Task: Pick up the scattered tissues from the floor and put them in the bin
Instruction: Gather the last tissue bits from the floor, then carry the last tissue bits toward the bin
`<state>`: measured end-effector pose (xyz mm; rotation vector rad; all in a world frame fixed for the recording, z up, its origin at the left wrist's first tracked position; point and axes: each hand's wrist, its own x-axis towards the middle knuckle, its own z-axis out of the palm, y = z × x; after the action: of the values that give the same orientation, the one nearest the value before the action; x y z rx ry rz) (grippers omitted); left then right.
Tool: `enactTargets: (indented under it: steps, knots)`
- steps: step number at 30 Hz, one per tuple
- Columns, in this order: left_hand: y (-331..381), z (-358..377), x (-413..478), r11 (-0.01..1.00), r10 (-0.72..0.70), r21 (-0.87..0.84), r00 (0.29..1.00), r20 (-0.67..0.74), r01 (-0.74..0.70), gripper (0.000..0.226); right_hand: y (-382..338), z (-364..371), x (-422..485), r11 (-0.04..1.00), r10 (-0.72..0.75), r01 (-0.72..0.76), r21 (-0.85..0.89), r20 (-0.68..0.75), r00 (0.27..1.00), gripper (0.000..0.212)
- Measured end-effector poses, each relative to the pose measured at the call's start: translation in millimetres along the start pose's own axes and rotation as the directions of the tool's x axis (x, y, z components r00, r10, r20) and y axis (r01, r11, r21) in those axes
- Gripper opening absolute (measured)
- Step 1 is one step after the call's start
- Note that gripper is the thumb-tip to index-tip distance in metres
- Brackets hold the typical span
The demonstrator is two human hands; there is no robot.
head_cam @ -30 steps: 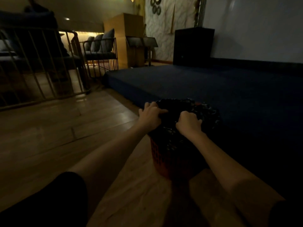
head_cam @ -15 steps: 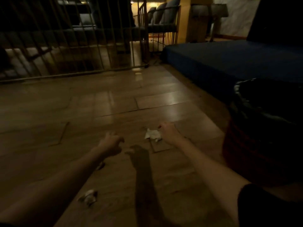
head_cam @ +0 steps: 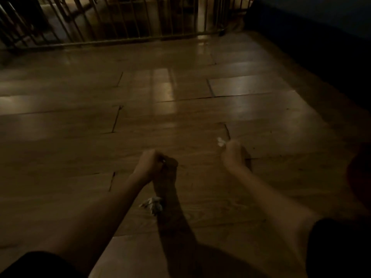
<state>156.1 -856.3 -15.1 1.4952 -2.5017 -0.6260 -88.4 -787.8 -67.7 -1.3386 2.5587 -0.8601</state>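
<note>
My right hand (head_cam: 232, 155) is low over the wooden floor, fingers pinched on a small white tissue (head_cam: 220, 141) that sticks out past the fingertips. My left hand (head_cam: 148, 163) is curled into a loose fist at floor level. A tiny pale speck shows at its fingertips, and I cannot tell whether it is gripped. A crumpled white tissue (head_cam: 153, 204) lies on the floor between my forearms, just right of the left one. The bin (head_cam: 359, 177) is only a dark rounded shape at the right edge.
A metal railing (head_cam: 120, 37) runs across the far side of the floor. A dark blue raised platform (head_cam: 321, 37) fills the upper right. The wooden floor (head_cam: 180, 87) stretches between them. The light is very dim.
Both hands left the bin's rim and came down to the floor. The view swung left and down. The right hand closed on the white tissue, and the left hand moved over a small scrap.
</note>
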Motion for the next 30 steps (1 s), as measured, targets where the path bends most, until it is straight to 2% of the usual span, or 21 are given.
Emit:
enactTargets:
  steps: [3,7,10,12,15,18,20,22,25,30]
  knots:
    - [-14,-18,1,0.998,-0.046,-0.049,0.997,-0.067,0.043,0.017,-51,7,-49,0.986,-0.133,0.122,0.112,0.1,0.986,0.012]
    - [-39,-40,-12,0.995,-0.101,-0.022,0.981,-0.166,0.098,0.016,-121,19,-137,0.882,-0.417,0.335,0.33,0.221,0.881,0.015]
    - [-52,-45,-28,0.993,-0.113,0.012,0.984,-0.137,0.116,0.017,-132,38,-185,0.836,-0.543,0.469,0.284,0.306,0.783,0.027]
    - [-57,-46,-40,0.993,-0.114,0.029,0.988,-0.106,0.118,0.018,-124,46,-202,0.821,-0.571,0.532,0.207,0.285,0.77,0.03]
    - [-55,-45,-57,0.995,-0.081,0.051,0.996,-0.044,0.084,0.021,-114,43,-211,0.841,-0.54,0.497,0.213,0.27,0.797,0.025]
    - [-36,-45,-68,0.998,-0.054,0.044,0.998,0.018,0.053,0.028,-102,23,-200,0.899,-0.434,0.387,0.205,0.297,0.85,0.024]
    - [-11,-46,-70,0.997,0.014,0.081,0.996,0.084,-0.021,0.028,-88,-6,-187,0.93,-0.363,0.321,0.178,0.314,0.877,0.021]
    - [26,-45,-71,0.984,0.107,0.124,0.979,0.173,-0.13,0.022,-70,-48,-172,0.926,-0.376,0.346,0.148,0.297,0.878,0.019]
    - [99,-41,-71,0.942,0.274,0.125,0.927,0.257,-0.313,0.017,-41,-127,-148,0.942,-0.332,0.314,0.118,0.188,0.924,0.016]
    - [263,-41,-61,0.778,0.575,0.11,0.772,0.272,-0.618,0.012,14,-270,-121,0.978,-0.19,0.197,0.067,-0.096,0.977,0.021]
